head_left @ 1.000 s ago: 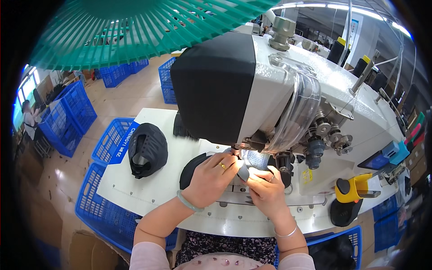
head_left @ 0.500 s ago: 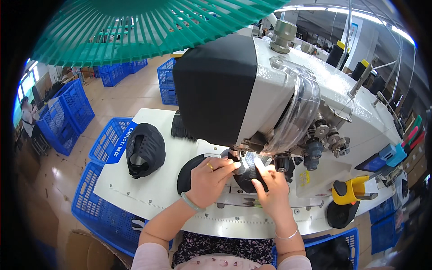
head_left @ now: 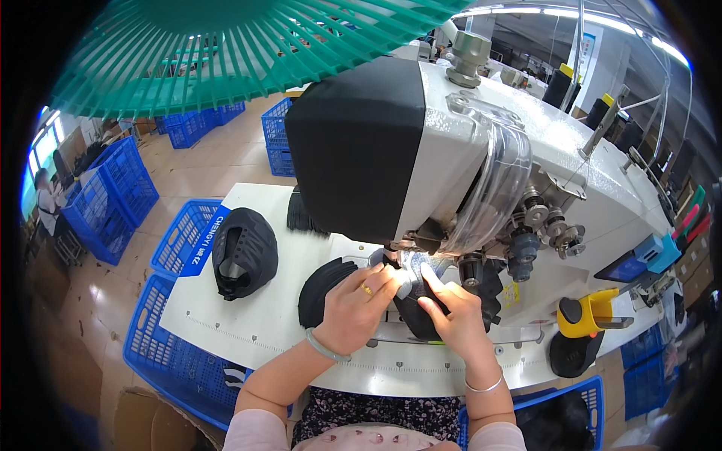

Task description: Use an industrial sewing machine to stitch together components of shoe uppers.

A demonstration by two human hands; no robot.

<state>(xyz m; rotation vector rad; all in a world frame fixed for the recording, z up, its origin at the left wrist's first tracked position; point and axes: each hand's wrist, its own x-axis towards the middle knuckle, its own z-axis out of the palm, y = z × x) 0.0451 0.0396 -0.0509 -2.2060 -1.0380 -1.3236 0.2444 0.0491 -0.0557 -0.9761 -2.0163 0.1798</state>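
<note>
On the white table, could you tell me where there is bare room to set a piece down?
The white table is bare along its front edge, left of the left hand, and between the black shoe upper and the black stack. It is crowded under the sewing machine, where both hands, the right hand included, press the workpiece.

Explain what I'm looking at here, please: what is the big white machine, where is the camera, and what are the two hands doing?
The view comes from a camera on the person's head, looking down, so edges bend. The large white and black body is an industrial sewing machine on a white table. The left hand, wearing a ring and a bracelet, and the right hand press a dark shoe upper with a pale patch under the needle area. More dark uppers lie on the table to the left, and blue plastic crates stand around it. The green ribs on top are a fan guard.
</note>
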